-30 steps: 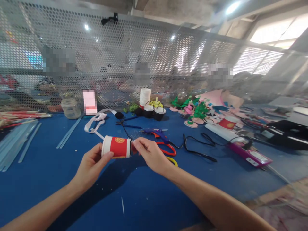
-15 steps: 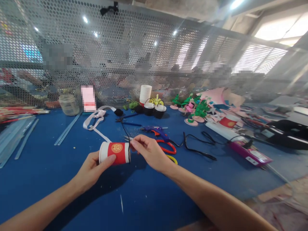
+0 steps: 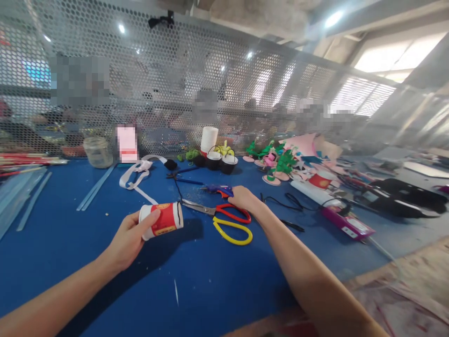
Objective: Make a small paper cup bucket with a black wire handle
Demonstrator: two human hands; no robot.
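My left hand [image 3: 128,236] is closed around a red and white paper cup [image 3: 165,220] with gold print, tipped on its side above the table. Black yarn [image 3: 180,195] runs from the cup's rim towards a black tangle behind it. Over on the right, my right hand [image 3: 243,196] is wrapped round the handle of a blue glue gun [image 3: 216,188], its nozzle pointing left; the handle is mostly hidden by the fingers. Scissors [image 3: 210,211] with one red and one yellow handle lie between the cup and my right forearm, blades towards the cup.
White ribbon [image 3: 131,183], a glass jar [image 3: 98,152] and clear glue sticks [image 3: 33,201] lie left. Small black-and-white buckets [image 3: 229,164] and stacked cups [image 3: 209,139] stand near the mesh screen [image 3: 168,84]. Green leafy pieces [image 3: 286,161] and a purple power strip [image 3: 347,223] are right.
My right hand has let go of the yarn at the cup's rim and moved right onto the glue gun. The cup has turned and tilted in my left hand. The scissors are now uncovered.
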